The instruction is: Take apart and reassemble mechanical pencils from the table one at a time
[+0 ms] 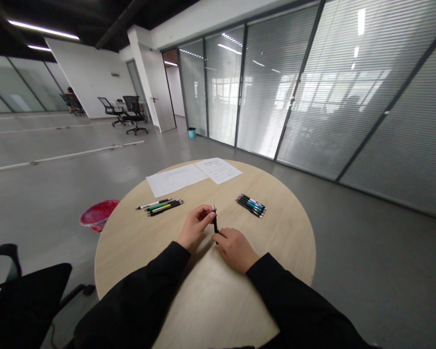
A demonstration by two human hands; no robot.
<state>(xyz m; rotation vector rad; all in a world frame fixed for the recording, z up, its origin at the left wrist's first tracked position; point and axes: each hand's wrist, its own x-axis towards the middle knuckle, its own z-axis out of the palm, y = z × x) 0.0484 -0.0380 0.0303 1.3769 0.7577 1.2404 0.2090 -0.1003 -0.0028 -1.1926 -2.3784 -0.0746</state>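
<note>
At desk centre, left hand [195, 226] pinches the top of a black pen [215, 222], right hand [234, 247] closed on its lower end — held upright between both, a two-handed grip. Pen groups [164, 206] [251, 205] lie either side; papers [193, 175] beyond.

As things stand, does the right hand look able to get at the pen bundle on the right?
Probably yes: bare round wooden table lies between the right hand and the bundle of pens, though both hands hold a black pen.

pen [215, 222]: black | table [276, 232]: light wood | basket [96, 213]: red | sleeves [160, 286]: black
</note>
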